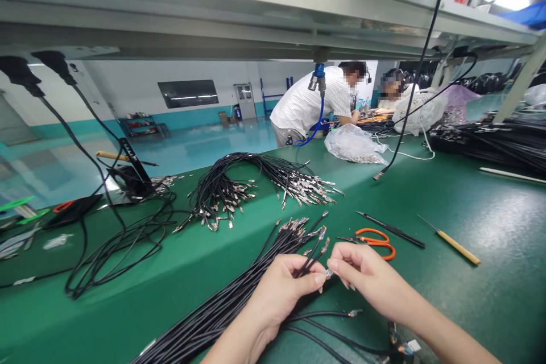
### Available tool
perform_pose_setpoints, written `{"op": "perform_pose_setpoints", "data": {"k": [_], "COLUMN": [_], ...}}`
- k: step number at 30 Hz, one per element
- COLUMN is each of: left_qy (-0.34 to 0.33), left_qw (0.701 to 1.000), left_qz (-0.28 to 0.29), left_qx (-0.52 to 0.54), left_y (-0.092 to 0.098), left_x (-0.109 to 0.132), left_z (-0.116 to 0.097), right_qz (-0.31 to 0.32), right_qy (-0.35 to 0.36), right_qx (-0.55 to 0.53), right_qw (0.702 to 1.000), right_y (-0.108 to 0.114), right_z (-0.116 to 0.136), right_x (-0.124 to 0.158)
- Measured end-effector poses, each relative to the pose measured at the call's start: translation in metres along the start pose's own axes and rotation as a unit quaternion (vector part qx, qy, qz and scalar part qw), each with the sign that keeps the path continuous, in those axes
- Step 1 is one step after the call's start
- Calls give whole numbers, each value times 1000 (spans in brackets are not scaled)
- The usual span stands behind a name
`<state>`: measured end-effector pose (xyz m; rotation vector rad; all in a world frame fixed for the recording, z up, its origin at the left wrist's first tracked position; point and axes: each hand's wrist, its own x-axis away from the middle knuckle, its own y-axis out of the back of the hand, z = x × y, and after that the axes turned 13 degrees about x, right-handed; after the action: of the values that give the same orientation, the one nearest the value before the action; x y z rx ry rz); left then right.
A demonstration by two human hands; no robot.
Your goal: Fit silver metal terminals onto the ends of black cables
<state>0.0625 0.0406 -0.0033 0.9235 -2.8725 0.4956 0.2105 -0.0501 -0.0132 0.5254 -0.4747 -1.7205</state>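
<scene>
My left hand (288, 284) is closed, thumb and forefinger pinching a black cable close to its stripped end (329, 273), where small coloured wires show. From the right, my right hand (356, 267) pinches at that same end with thumb and fingertips; the exact contact is hidden by the fingers. Beneath my left hand lies a thick bundle of black cables (239, 284), their bare ends fanned out toward the back. Several loose cables (328, 330) with exposed ends lie in front of the hands.
Beyond the hands lie orange-handled scissors (388, 244), black tweezers (394, 228) and a yellow-handled pick (458, 247). A curved bundle of metal-tipped cables (256, 168) rests at the back, near a plastic bag (356, 143). Overhead runs a shelf (213, 5) with a hanging cord (416, 91). Two people work beyond.
</scene>
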Motion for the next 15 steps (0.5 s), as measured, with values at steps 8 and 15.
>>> {"op": "perform_pose_setpoints", "data": {"k": [8,15], "left_qy": [1,7], "left_qw": [1000,1000], "left_qz": [-16,-14], "left_qx": [10,17], "left_y": [-1,-3], "left_x": [1,2], "left_z": [2,-2], "right_qz": [-13,-26], "right_qy": [-1,14], "right_qx": [24,39], "right_qw": [1000,999], "right_y": [-1,-1], "right_z": [3,3], "right_x": [0,0]}}
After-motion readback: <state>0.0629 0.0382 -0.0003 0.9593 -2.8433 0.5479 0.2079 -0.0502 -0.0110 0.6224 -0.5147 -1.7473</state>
